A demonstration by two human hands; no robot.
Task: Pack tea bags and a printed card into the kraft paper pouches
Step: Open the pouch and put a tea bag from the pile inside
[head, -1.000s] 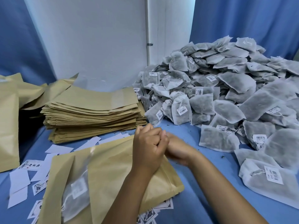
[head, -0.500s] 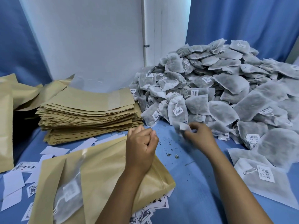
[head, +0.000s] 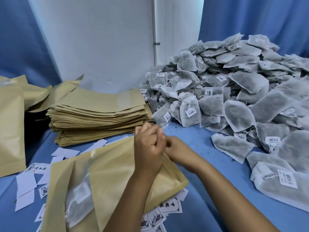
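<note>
At near centre, a kraft pouch [head: 117, 178] with a tea bag visible in its window is gripped at its mouth by the left hand [head: 148, 148]. The right hand [head: 178, 151] is curled beside it; what it holds cannot be told. A stack of empty pouches [head: 100, 118] at far left and a tea bag heap [head: 234, 97] at right are left unpacked.

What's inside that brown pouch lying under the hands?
Through the clear window of the kraft pouch, one tea bag with its string and tag shows. The paper hides everything else inside, so a printed card cannot be confirmed.
</note>
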